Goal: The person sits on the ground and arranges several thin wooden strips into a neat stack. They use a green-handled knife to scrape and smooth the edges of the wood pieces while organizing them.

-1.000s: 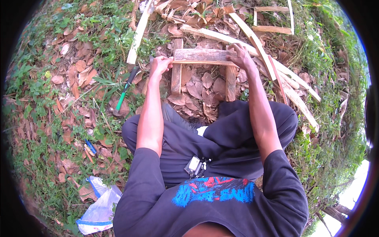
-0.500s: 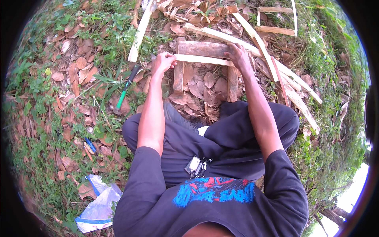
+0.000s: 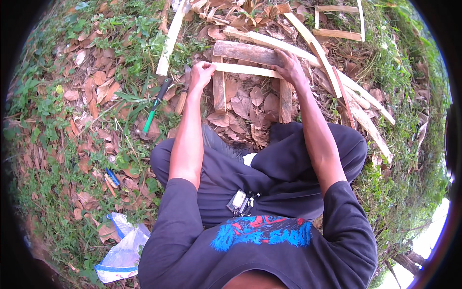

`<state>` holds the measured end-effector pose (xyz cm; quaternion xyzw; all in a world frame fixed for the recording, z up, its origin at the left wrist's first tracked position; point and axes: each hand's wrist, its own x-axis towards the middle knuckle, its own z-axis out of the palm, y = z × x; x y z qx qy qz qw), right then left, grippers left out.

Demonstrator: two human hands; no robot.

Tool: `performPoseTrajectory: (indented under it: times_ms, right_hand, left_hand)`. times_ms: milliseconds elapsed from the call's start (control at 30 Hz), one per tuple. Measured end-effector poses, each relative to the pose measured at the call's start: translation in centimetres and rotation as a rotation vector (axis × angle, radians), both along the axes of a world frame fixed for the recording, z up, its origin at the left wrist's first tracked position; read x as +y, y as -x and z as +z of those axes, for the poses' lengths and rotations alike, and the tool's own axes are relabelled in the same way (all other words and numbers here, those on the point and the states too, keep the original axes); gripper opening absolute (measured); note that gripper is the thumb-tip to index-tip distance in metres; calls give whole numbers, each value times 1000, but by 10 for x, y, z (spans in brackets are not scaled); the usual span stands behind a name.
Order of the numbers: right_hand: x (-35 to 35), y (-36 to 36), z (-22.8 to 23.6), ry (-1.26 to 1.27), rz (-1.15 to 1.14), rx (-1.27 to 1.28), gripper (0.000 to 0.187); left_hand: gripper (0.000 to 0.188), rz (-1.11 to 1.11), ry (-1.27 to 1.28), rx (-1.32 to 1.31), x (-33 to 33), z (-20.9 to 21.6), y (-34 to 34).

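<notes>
A thin pale wooden strip (image 3: 246, 70) lies crosswise between my two hands. My left hand (image 3: 200, 76) pinches its left end between thumb and fingers. At the other end, my right hand (image 3: 290, 68) closes over the strip's tip, its fingers also resting on the right end of a thick brown wooden bar (image 3: 243, 51). That bar sits just beyond the strip, slanting slightly down to the right. Two short wooden legs, a left one (image 3: 219, 94) and a right one (image 3: 285, 102), extend toward me from below it. How the pieces join is hidden.
Long pale wood pieces (image 3: 315, 48) lie to the far right, near a wooden frame (image 3: 339, 34). On the left are a pale plank (image 3: 171, 41), a green-and-black handled tool (image 3: 153, 107), a wood-handled tool (image 3: 181, 101) and a plastic bag (image 3: 126, 248). Dry leaves cover the ground.
The thick bar's left end has shifted away from me, so the bar now slants and a wider gap separates it from the strip. My left hand has moved slightly right.
</notes>
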<state>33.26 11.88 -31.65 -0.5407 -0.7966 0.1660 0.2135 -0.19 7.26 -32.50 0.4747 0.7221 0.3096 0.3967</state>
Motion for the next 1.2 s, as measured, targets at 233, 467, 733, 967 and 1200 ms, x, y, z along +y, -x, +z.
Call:
performPoseTrajectory:
  times_ms: [233, 467, 733, 967, 1200]
  right_hand:
    - [-8, -2, -5, 49, -180, 59, 70]
    - [-16, -16, 10, 125, -430, 16, 58]
    - [-29, -31, 1, 290, -421, 63, 33]
    - [-30, -38, -5, 356, -377, 279, 30]
    - [-61, -31, -2, 258, -396, 176, 30]
  left_hand:
    - [33, 2, -118, 103, 0, -4, -8]
    - [31, 72, -370, 140, 11, -31, -4]
    - [23, 198, -183, -335, 12, -21, -4]
    - [21, 139, -280, -483, 7, -12, -3]
    - [26, -69, -403, -83, -8, -7, -4]
